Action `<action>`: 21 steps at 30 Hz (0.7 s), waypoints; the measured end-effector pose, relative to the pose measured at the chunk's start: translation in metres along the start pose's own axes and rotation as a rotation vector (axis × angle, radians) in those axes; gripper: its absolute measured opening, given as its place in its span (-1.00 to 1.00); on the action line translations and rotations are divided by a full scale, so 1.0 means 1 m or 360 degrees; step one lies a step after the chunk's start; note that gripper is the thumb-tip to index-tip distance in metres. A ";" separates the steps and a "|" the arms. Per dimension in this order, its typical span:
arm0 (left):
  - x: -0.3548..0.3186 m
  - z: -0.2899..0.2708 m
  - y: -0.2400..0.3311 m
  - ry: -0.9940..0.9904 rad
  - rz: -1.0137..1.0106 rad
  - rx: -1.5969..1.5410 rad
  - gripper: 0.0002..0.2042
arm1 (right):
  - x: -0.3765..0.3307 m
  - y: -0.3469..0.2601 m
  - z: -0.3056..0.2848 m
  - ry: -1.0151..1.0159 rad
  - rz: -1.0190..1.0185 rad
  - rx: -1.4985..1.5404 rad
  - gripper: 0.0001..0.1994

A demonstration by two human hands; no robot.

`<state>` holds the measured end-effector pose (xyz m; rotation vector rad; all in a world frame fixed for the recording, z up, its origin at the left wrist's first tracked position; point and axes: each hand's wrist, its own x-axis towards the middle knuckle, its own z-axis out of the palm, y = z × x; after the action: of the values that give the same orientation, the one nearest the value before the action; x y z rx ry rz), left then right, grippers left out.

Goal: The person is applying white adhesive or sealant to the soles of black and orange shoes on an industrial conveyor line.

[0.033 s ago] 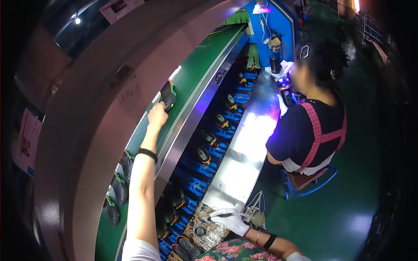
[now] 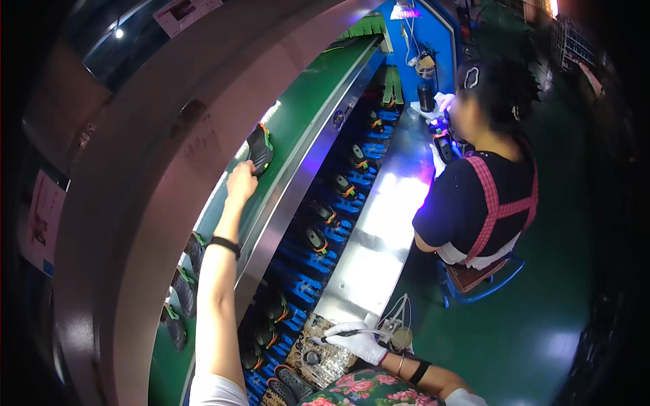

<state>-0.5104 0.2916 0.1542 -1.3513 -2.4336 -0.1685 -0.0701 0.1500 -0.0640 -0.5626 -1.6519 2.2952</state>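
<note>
Unchanged since earlier frame: left hand on green conveyor belt, fingers resting against black shoe. Right hand, white-gloved, fingers pinching thin brush over steel tabletop. Further shoes on blue racks.

— What is on the left arm?
— A black wristband and a white short sleeve.
— And the right hand?
— A white glove, with a dark wristband behind it (a thin bangle too).
</note>
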 end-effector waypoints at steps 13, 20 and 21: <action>-0.277 -0.124 -0.049 0.0936 -0.0497 -0.2163 -0.86 | -0.017 -0.001 0.017 -0.0108 -0.0247 -0.0042 -0.83; -0.399 -0.150 -0.075 0.1149 -0.0734 -0.2129 -0.66 | -0.028 -0.016 0.016 0.0077 -0.0188 0.0200 -0.83; -0.403 -0.150 -0.055 0.1111 -0.0885 -0.2216 -0.65 | -0.028 -0.019 0.017 0.0168 -0.0214 0.0200 -0.83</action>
<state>-0.3252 -0.0999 0.1533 -0.6018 -1.8243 -2.2920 -0.0531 0.1300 -0.0365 -0.5182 -1.4405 2.2137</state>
